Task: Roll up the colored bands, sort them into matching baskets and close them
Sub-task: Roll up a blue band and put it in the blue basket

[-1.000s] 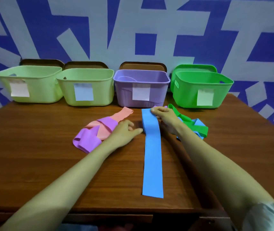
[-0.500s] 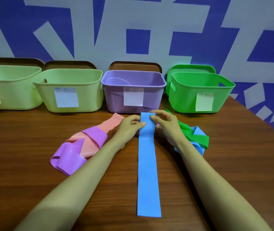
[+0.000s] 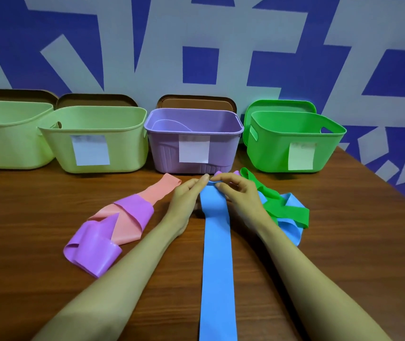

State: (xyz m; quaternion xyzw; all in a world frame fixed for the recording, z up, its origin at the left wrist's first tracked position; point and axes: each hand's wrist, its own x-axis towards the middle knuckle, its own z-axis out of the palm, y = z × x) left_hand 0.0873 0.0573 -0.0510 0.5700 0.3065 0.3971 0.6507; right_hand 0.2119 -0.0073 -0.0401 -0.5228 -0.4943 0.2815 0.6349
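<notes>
A long blue band (image 3: 217, 262) lies flat down the middle of the table. My left hand (image 3: 186, 195) and my right hand (image 3: 237, 190) both pinch its far end, which curls over slightly. A purple band (image 3: 93, 247) and a pink band (image 3: 157, 193) lie tangled to the left. A green band (image 3: 285, 210) lies over another blue band (image 3: 292, 232) on the right. Several open baskets stand in a row at the back: two pale green (image 3: 7, 136) (image 3: 98, 126), one purple (image 3: 194, 124) and one bright green (image 3: 295, 126).
Each basket carries a paper label on its front. Brown lids (image 3: 196, 102) lean against the wall behind three baskets, and a green lid (image 3: 280, 107) behind the bright green one. The wooden table (image 3: 24, 217) ends at the right near the green basket.
My left hand has moved from beside the band onto its far end. Both hands now pinch that end, and it has begun to curl over. The view has moved closer.
</notes>
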